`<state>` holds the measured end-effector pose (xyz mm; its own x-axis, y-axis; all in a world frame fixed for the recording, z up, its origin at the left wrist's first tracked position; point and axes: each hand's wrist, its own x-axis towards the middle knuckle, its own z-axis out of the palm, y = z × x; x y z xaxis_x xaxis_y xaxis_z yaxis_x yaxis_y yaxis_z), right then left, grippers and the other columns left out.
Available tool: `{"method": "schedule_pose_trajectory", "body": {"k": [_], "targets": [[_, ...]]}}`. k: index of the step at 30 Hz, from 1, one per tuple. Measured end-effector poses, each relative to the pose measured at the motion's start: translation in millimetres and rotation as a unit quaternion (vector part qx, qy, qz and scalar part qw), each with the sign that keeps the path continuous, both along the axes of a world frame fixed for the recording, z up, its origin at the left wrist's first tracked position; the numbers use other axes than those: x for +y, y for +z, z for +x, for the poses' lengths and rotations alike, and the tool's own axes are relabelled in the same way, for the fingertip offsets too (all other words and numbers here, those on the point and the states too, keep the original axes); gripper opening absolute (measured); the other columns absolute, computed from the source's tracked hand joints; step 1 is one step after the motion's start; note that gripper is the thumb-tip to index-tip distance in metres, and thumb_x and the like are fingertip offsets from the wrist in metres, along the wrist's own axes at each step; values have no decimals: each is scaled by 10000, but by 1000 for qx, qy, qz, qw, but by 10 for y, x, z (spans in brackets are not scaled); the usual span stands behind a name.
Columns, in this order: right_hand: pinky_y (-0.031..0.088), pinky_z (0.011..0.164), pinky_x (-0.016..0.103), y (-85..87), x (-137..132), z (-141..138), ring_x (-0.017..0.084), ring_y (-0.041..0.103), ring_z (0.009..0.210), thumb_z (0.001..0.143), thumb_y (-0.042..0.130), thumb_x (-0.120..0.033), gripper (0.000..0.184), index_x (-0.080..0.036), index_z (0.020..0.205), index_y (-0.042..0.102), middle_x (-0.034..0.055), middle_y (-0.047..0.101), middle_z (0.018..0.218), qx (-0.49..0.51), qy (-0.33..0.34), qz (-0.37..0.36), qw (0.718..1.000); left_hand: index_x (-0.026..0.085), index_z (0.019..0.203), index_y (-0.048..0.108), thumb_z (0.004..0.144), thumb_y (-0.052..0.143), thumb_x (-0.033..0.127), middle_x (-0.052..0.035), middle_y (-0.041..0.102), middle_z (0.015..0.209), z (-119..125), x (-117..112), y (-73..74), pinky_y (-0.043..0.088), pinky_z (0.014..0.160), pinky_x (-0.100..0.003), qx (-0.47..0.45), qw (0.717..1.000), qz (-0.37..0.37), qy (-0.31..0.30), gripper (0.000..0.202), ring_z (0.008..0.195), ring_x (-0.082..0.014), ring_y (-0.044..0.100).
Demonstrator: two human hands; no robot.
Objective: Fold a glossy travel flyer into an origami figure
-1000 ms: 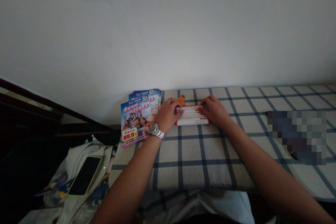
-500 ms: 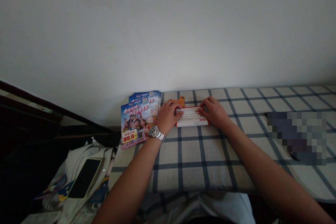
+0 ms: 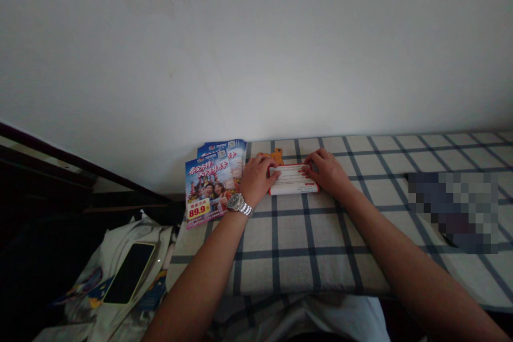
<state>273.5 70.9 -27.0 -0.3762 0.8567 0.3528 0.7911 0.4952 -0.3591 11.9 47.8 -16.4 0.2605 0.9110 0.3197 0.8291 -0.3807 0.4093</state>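
Note:
A white leaflet (image 3: 294, 180) with red edges and printed lines lies on the checked cloth, its near edge curving over as if folded. My left hand (image 3: 258, 176), with a metal watch (image 3: 239, 204) at the wrist, grips the leaflet's left end between thumb and fingers. At the opposite end, my right hand (image 3: 325, 171) has its fingers closed on the far right corner. Just left of my left hand is a stack of blue and pink flyers (image 3: 212, 181), partly covered by that hand. An orange cartoon figure (image 3: 276, 155) shows behind the leaflet.
The checked cloth (image 3: 292, 235) covers a table set against a white wall (image 3: 280, 53). A pixelated dark item (image 3: 449, 208) lies at the right. Down on the left, a phone (image 3: 130, 272) rests on a white bag (image 3: 156, 238).
Both hands keep their hold on the leaflet in nearly the same place. The whole view has shifted very slightly; nothing else visibly differs.

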Motion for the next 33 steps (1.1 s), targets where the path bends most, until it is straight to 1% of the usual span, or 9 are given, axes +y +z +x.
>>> {"method": "schedule_pose_trajectory", "body": {"k": [4, 11, 13, 17, 21, 24, 27, 30, 33], "targets": [[518, 895, 421, 21, -17, -16, 277, 620, 1001, 986, 627, -313, 122, -238, 1060, 689, 94, 609, 1080, -4, 5, -9, 1000, 256, 1077, 708, 925, 734, 287, -62, 622, 1196, 7, -13, 13, 487, 981, -448, 9, 1000, 1, -4, 157, 1105, -277, 597], [521, 849, 404, 36, -20, -34, 262, 632, 960, 986, 626, -292, 105, -234, 987, 713, 90, 631, 1085, -8, 11, 3, 1000, 324, 1132, 749, 943, 711, 262, -52, 616, 1205, 22, -34, 36, 480, 1000, -459, 21, 999, 7, -26, 203, 1131, -274, 577], [520, 853, 397, 38, -17, -38, 256, 631, 953, 990, 622, -286, 111, -230, 954, 711, 87, 636, 1065, -7, 21, 5, 1000, 315, 1114, 756, 946, 707, 251, -48, 632, 1199, 23, -32, 48, 485, 1002, -456, 19, 999, 10, -35, 187, 1140, -274, 574], [518, 825, 377, 42, -17, -47, 240, 630, 891, 990, 610, -249, 129, -222, 900, 698, 68, 644, 952, 10, 35, 0, 999, 274, 1066, 760, 956, 695, 229, -44, 678, 1141, 19, -11, 58, 494, 1029, -447, 3, 997, 10, -72, 135, 1158, -261, 585], [514, 803, 367, 36, -16, -47, 232, 638, 881, 976, 620, -240, 116, -226, 896, 703, 60, 651, 942, 34, 32, -7, 999, 256, 1063, 767, 964, 682, 214, -43, 696, 1132, -3, 27, 34, 513, 1039, -434, -12, 995, 4, -97, 137, 1127, -237, 623], [515, 799, 362, 30, -12, -40, 229, 643, 871, 973, 627, -247, 125, -226, 881, 708, 59, 655, 936, 43, 32, -8, 999, 250, 1072, 779, 986, 658, 263, -49, 699, 1143, -28, 54, 20, 528, 1028, -421, -18, 994, 2, -111, 149, 1106, -227, 644], [518, 800, 362, 29, -10, -33, 229, 647, 873, 973, 630, -254, 127, -228, 884, 718, 59, 659, 940, 46, 36, -10, 998, 231, 1051, 786, 1049, 550, 357, -59, 712, 1127, -49, 68, 46, 534, 1021, -414, -28, 994, -7, -107, 268, 1080, -225, 660], [519, 795, 362, 32, -8, -32, 227, 651, 867, 971, 633, -254, 130, -224, 890, 729, 61, 662, 944, 46, 34, -11, 998, 224, 1054, 784, 1100, 409, 383, -54, 723, 1143, -58, 53, 106, 525, 1035, -410, -37, 993, -25, -108, 410, 1088, -219, 665], [521, 787, 361, 29, -3, -34, 223, 650, 855, 968, 637, -253, 138, -216, 878, 734, 61, 657, 933, 48, 33, -10, 998, 213, 1094, 769, 1103, 389, 395, -66, 710, 1185, -37, -8, 159, 525, 1034, -419, -15, 993, -20, -115, 421, 1106, -228, 660]]}}
